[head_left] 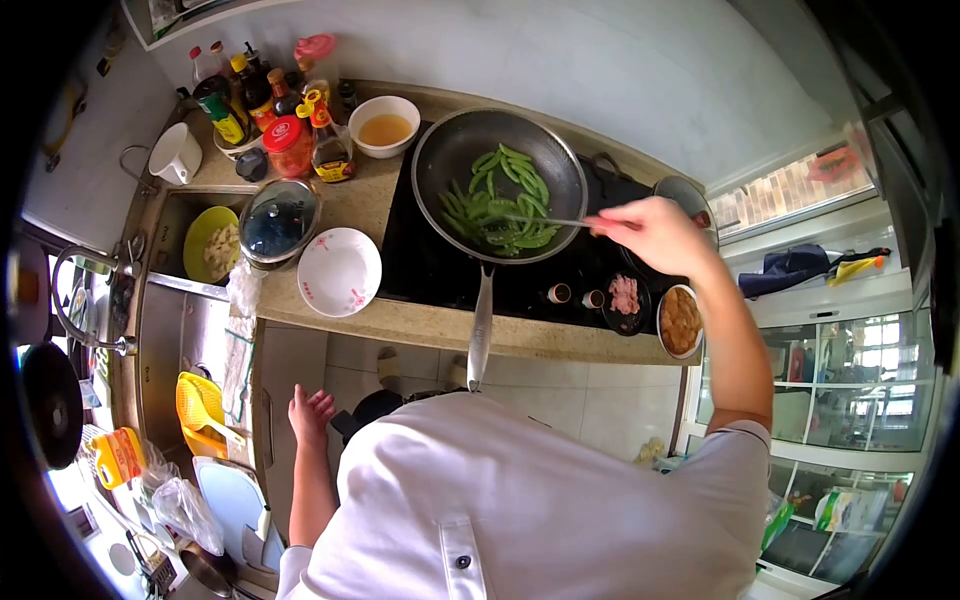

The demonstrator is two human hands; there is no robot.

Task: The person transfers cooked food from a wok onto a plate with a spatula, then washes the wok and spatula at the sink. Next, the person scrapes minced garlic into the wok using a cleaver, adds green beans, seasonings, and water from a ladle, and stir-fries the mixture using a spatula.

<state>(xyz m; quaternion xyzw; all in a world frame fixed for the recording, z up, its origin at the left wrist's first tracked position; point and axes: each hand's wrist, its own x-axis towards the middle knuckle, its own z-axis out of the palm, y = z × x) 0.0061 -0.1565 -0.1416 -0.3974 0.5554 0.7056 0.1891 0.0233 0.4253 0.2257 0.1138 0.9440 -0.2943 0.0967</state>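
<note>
A dark wok (pixel 450 160) stands on the black cooktop (pixel 410 250), its silver handle pointing toward my body. Green pea pods (pixel 515 175) lie in the wok's lower right part. My right hand (pixel 655 235) reaches in over the cooktop's right side, closed around a long thin metal utensil (pixel 565 221). The utensil's far end rests among the pods, where its shape is hard to make out. My left hand (pixel 312 412) hangs low beside the counter edge, fingers loosely apart and holding nothing.
A white bowl (pixel 340 272) and a glass-lidded pot (pixel 280 222) stand left of the cooktop. Behind them are sauce bottles (pixel 332 150) and a bowl of liquid (pixel 385 130). Pink chopped meat (pixel 624 294) and a brown-filled bowl (pixel 681 322) sit at the right. The sink holds a green bowl (pixel 196 240).
</note>
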